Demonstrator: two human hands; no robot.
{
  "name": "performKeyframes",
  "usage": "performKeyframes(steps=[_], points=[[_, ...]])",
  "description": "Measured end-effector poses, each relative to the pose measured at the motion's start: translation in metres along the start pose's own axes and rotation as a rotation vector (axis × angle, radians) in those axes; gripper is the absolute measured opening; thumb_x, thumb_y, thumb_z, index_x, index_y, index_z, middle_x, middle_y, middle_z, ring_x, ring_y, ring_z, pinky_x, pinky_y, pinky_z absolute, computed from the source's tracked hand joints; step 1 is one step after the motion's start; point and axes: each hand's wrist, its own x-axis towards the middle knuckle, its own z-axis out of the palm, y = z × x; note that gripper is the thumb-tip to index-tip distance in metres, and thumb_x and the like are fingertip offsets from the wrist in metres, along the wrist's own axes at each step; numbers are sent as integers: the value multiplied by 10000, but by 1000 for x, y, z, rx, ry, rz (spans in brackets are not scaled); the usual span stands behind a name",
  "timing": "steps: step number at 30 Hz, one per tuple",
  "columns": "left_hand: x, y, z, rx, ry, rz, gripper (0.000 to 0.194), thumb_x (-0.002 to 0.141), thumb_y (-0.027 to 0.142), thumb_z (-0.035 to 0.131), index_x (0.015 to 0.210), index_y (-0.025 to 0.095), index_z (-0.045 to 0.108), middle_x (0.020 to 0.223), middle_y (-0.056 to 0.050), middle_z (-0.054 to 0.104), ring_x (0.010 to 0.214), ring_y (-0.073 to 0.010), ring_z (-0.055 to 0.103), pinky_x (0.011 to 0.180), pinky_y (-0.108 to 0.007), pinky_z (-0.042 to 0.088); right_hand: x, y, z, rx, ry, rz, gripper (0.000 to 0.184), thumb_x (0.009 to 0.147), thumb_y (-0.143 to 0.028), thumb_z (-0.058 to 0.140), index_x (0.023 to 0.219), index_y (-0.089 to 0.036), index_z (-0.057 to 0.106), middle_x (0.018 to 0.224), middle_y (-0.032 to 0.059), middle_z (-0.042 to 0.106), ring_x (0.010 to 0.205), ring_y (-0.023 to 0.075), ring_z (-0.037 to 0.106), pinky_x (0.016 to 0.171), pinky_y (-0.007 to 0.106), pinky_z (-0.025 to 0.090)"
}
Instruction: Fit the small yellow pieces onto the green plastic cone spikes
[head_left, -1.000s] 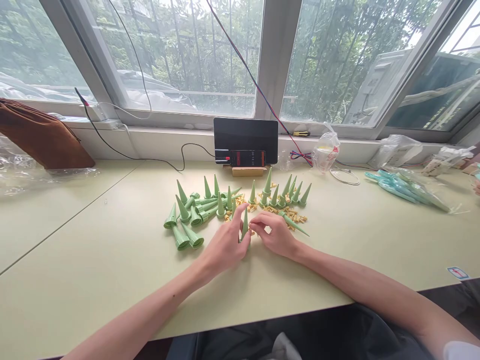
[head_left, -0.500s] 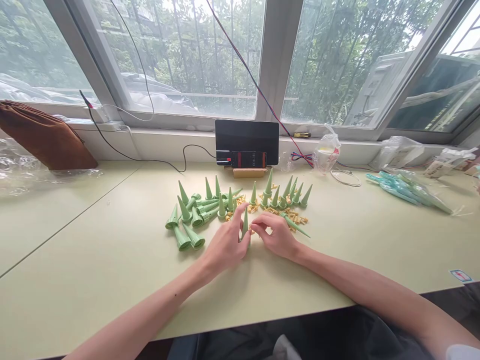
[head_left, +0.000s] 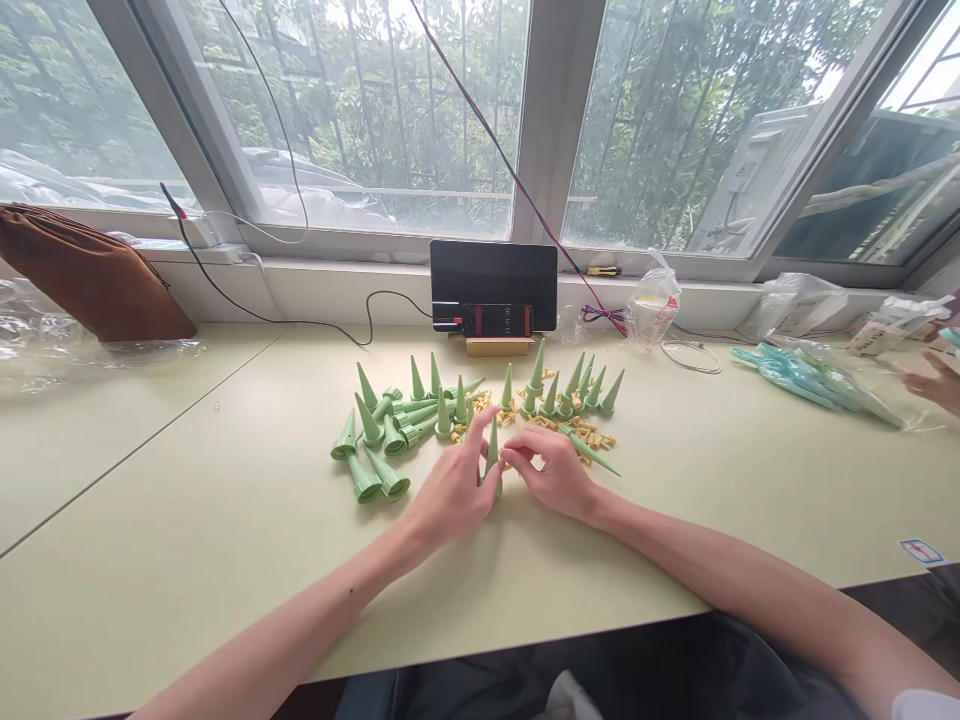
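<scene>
While the left hand (head_left: 450, 485) curls its thumb and fingers around an upright green cone (head_left: 493, 440) on the desk (head_left: 225, 560), the right hand (head_left: 556, 472) brings its fingertips together just beside it; whether they pinch anything, I cannot tell. Small yellow pieces (head_left: 598, 438) lie scattered beyond both hands.

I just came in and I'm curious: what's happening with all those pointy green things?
A person is working at a table. The left hand holds a green cone point up. The right hand has its fingertips together right beside it; whether they pinch anything is too small to tell. Behind are more green cones, some upright, some lying down, with little yellow pieces scattered among them.
</scene>
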Motion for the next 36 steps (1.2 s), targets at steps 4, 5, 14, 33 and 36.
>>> performKeyframes(steps=[4,5,14,33,36], points=[[0,2,-1,-13,9,-12,599,889,231,456,1443,266,230,755,46,534,459,-83,420,515,-208,354,0,-1,-1,4,7,3,161,926,-244,550,792,-198,627,737,24,622,651,137,559,596,271,471],[0,3,-1,-18,10,-14,600,888,228,459,1442,270,232,756,47,532,460,-82,416,516,-208,354,0,-1,-1,4,11,1,162,925,-242,551,790,-197,627,734,24,622,648,137,555,594,270,469],[1,3,-2,-61,28,-7,591,888,222,469,1438,270,258,769,36,526,472,-77,416,521,-200,364,1,-5,-2,-6,41,-7,160,921,-232,558,783,-192,630,711,21,610,639,136,547,567,262,463],[2,2,-2,-38,17,-13,555,925,213,418,1446,287,243,749,43,511,506,-93,395,560,-212,362,1,-3,-2,15,33,-8,136,916,-217,554,806,-195,631,723,21,615,632,134,541,590,265,465],[2,2,-2,-32,15,-13,548,927,220,420,1441,292,243,757,43,517,502,-92,395,559,-213,364,0,-3,-2,18,30,-10,125,911,-198,557,807,-191,627,731,20,617,634,129,538,596,261,465]])
